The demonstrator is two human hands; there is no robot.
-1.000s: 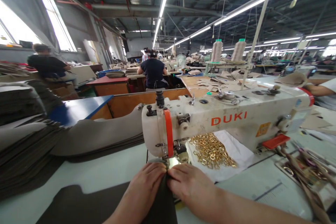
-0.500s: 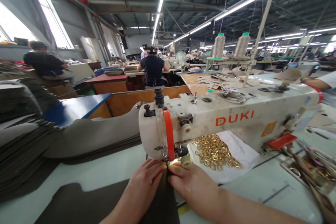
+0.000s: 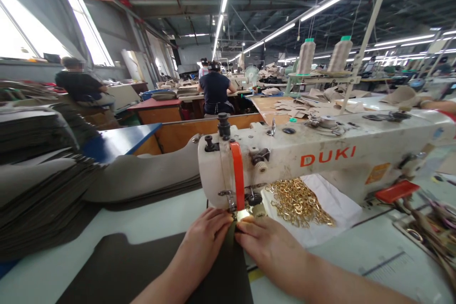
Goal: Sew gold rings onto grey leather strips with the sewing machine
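A white sewing machine (image 3: 270, 152) with a red thread guard stands before me, its lamp lit by the needle. Under its head runs a dark grey-brown fabric panel (image 3: 142, 266), which spreads toward me over the table. My left hand (image 3: 204, 240) is closed on the panel just left of the presser foot, fingertips bunched. On the other side my right hand (image 3: 267, 242) pinches the panel's right edge, thumb and fingers close to the needle. A narrow olive strip (image 3: 231, 235) shows between the hands. The fingertips hide the exact stitching spot.
Gold metal rings (image 3: 299, 202) lie heaped on white cloth (image 3: 338, 199) behind the needle. Stacked dark panels (image 3: 46, 199) fill the left side. A tray of tools (image 3: 427, 237) sits at right. Thread cones (image 3: 306, 57) stand above; a seated person (image 3: 215, 88) works ahead.
My view has swung slightly left, so the scene sits further right. Both hands stay at the needle; the fabric panel has slid a little forward toward the machine.
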